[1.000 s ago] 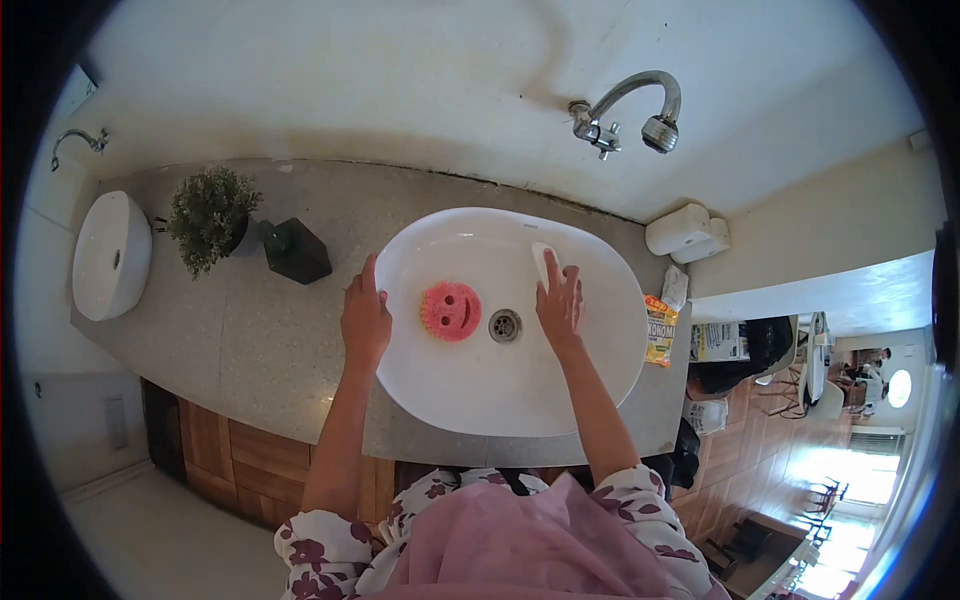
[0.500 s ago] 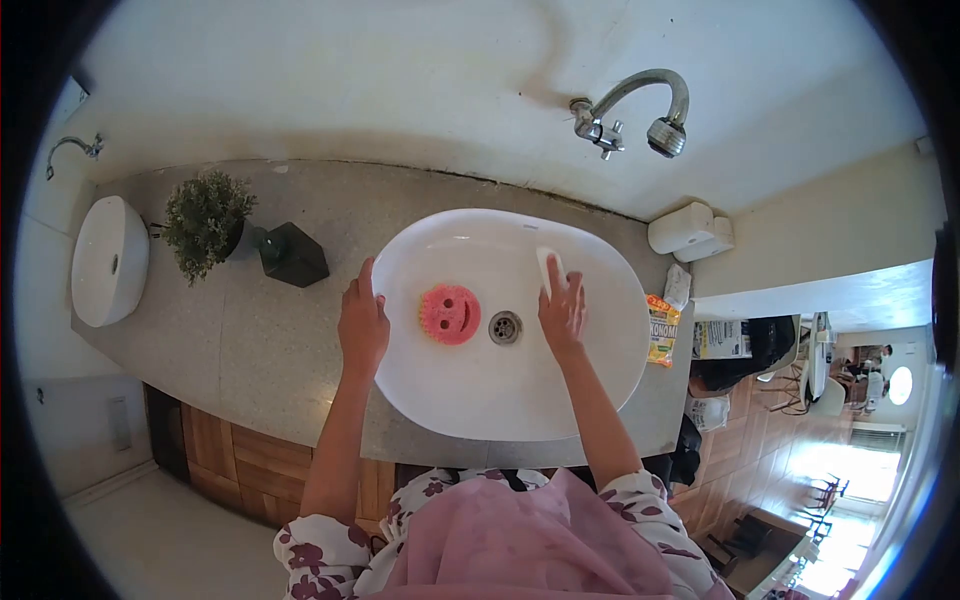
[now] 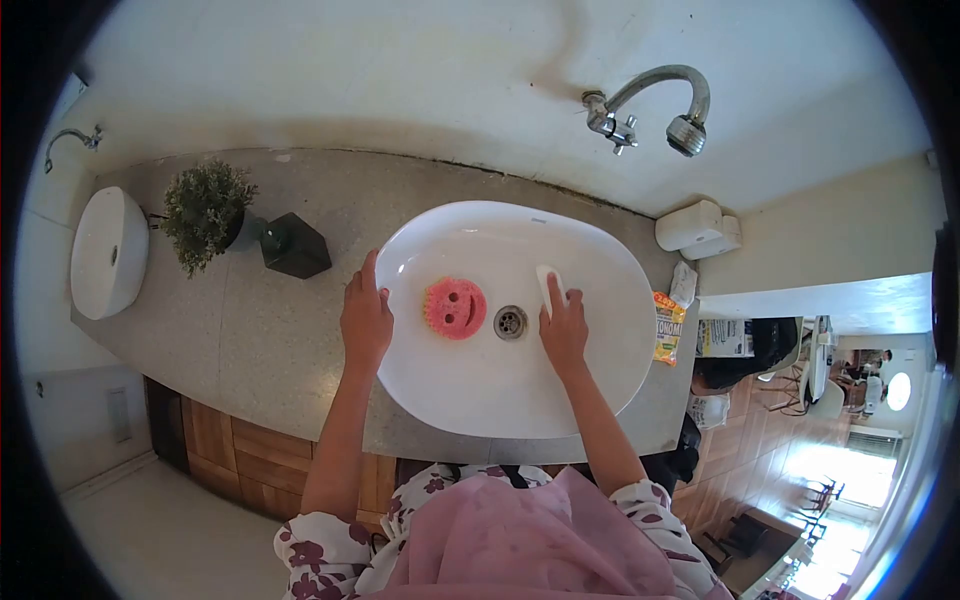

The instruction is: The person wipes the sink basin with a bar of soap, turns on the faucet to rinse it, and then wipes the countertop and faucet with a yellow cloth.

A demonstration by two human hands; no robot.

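In the white basin point(image 3: 470, 400), whose rim my left hand point(image 3: 366, 322) rests flat on, my right hand point(image 3: 564, 328) presses fingers onto the white soap bar point(image 3: 547, 283), lengthwise ahead, pink sponge point(image 3: 454, 307) nearer my left.

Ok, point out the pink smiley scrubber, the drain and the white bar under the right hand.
pink smiley scrubber point(image 3: 454, 307), head view, middle of its face
drain point(image 3: 511, 321), head view, centre of the metal strainer
white bar point(image 3: 547, 279), head view, end clear of the fingers
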